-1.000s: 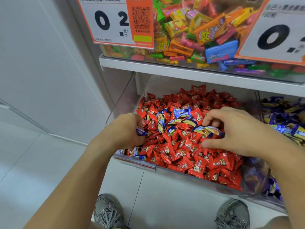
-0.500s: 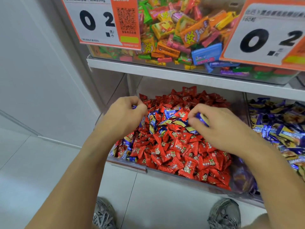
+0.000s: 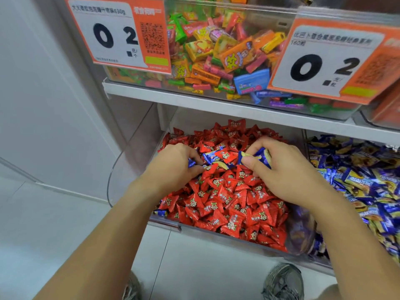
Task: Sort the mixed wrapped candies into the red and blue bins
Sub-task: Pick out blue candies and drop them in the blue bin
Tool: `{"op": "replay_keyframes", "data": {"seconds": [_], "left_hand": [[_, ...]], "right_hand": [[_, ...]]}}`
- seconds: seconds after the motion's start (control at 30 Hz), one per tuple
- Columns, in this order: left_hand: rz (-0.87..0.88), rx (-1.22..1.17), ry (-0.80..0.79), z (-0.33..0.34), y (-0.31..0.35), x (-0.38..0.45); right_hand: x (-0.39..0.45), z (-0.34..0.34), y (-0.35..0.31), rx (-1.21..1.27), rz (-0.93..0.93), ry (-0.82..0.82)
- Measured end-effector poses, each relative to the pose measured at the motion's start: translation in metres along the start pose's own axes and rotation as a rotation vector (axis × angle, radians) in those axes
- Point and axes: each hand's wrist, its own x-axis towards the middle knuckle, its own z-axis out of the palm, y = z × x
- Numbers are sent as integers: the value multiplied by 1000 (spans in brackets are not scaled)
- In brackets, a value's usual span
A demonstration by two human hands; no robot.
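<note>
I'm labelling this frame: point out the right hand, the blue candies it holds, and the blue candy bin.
right hand point(image 3: 287, 176), head view, back of hand.
blue candies point(image 3: 260, 155), head view, wrapper between fingers.
blue candy bin point(image 3: 368, 180), head view, candy pile.

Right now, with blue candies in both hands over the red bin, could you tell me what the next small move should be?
Probably carry the right hand, which pinches blue candies, over to the blue bin at its right and release them. The left hand holds one too, and a few blue ones remain among the red candies.
</note>
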Motion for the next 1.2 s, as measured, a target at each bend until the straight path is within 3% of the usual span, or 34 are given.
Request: {"op": "replay_keyframes", "data": {"seconds": [0.1, 0.2, 0.33, 0.5, 0.63, 0.8, 0.97, 1.07, 1.13, 1.2], "left_hand": [[-19, 37, 38, -1, -4, -1], [5, 107, -23, 0, -6, -2], [-31, 77, 13, -6, -11, -7], [-139, -169, 160, -28, -14, -20], [-118, -383, 99, -29, -2, -31], [-121, -447, 55, -23, 4, -34], [-115, -603, 119, -24, 17, -43], [-76, -694, 198, -18, 37, -48], [-43, -725, 216, -8, 56, -47], [51, -659, 217, 4, 77, -44]], "right_hand": [[3, 6, -6, 66, -64, 18], [11, 21, -17, -12, -157, -16], [17, 34, -20, -212, -79, -178], [17, 33, -24, -318, 1, -173], [15, 36, -28, -385, 42, -177], [14, 34, -29, -367, 69, -178], [3, 19, -17, 18, 44, 6], [-7, 12, -22, 572, 187, 104], [-17, 8, -32, 1012, 333, 70], [-28, 5, -39, 1182, 370, 59]]}}
